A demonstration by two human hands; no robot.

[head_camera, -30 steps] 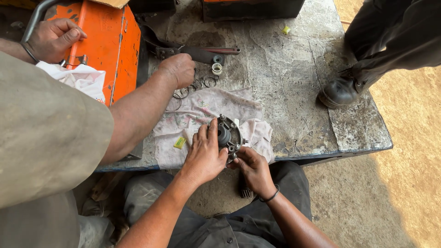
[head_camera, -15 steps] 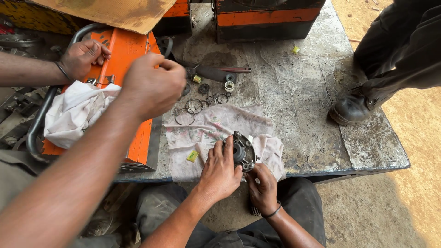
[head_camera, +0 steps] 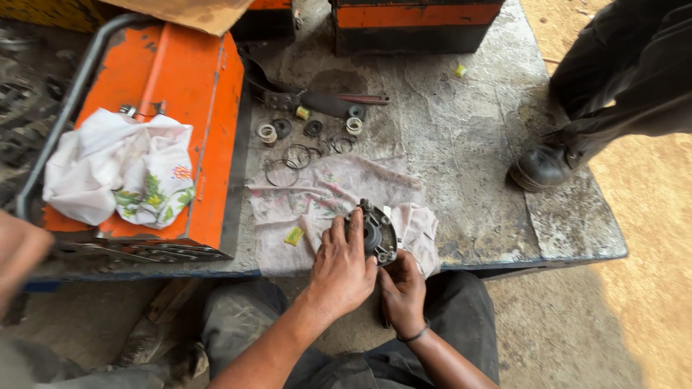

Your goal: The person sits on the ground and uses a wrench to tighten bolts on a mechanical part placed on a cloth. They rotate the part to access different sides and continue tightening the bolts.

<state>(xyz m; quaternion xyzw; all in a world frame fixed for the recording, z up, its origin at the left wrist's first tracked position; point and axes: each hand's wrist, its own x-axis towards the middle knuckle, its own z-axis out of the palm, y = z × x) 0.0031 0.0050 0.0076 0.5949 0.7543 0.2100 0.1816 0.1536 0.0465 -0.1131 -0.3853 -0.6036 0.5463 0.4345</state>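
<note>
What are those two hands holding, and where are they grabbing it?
Both hold a round dark metal part on the flowered cloth. The left hand covers its left rim; the right hand grips its lower edge.

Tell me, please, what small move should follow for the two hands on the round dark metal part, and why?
Probably steady it first: the left hand lies over the round dark metal part, the right hand pinches its lower rim, and it sits at the edge of the grey slab table on a loose pale floral cloth.

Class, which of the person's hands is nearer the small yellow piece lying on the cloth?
Left. The left hand lies just right of the yellow piece; the right hand is farther right, below the round metal part.
</note>
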